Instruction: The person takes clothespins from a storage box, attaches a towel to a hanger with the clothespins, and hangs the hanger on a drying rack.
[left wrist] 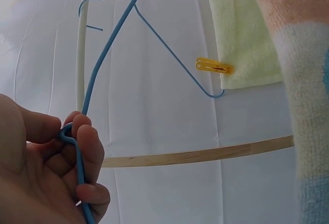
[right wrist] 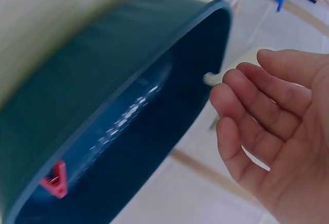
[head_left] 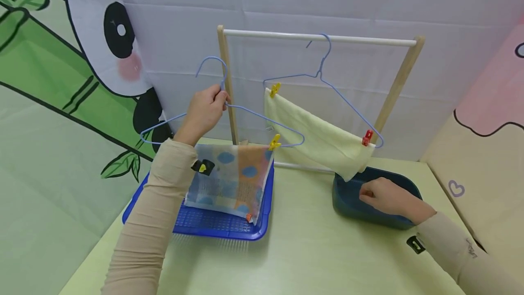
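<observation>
My left hand [head_left: 204,110] grips a blue wire hanger [head_left: 266,115] by its neck, as the left wrist view also shows. From that hanger hangs a patterned towel [head_left: 227,174] with blue dots, over a blue basket [head_left: 221,227]. A yellow clothespin [head_left: 274,142] pinches the towel's right corner; its left corner is hidden behind my sleeve. My right hand [head_left: 389,198] is over a dark teal bin [head_left: 348,208], fingers loosely curled with nothing in them. Inside the bin, the right wrist view shows a red clothespin [right wrist: 55,180].
A drying rack with a white top bar [head_left: 286,35] and wooden legs [head_left: 397,83] stands behind. On it hangs another blue hanger [head_left: 348,104] with a pale yellow towel [head_left: 315,133], held by a yellow clothespin [head_left: 275,89] and a red clothespin [head_left: 367,138].
</observation>
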{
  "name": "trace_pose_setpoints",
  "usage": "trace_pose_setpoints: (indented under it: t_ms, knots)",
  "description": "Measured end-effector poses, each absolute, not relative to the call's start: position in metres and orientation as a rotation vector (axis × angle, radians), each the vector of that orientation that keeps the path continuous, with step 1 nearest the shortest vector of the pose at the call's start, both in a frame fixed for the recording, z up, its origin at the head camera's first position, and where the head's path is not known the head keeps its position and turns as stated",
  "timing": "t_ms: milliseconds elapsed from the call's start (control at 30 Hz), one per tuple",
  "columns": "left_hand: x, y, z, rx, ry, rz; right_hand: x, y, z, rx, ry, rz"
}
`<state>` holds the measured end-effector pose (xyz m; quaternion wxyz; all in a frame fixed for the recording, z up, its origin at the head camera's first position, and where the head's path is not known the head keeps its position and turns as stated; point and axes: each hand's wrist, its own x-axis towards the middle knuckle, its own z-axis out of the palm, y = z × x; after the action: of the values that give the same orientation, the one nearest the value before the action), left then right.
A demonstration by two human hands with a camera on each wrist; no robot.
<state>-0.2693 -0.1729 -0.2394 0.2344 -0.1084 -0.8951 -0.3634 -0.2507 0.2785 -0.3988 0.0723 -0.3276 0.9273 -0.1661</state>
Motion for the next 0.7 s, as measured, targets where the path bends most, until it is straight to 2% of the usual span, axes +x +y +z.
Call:
trace_pose_setpoints:
  t_ms: [700]
  knots:
    - [-0.268, -0.165, -0.236, -0.279, -2.393, -0.980, -0.278, 0.331, -0.417, -0.775, 2.744, -0.422]
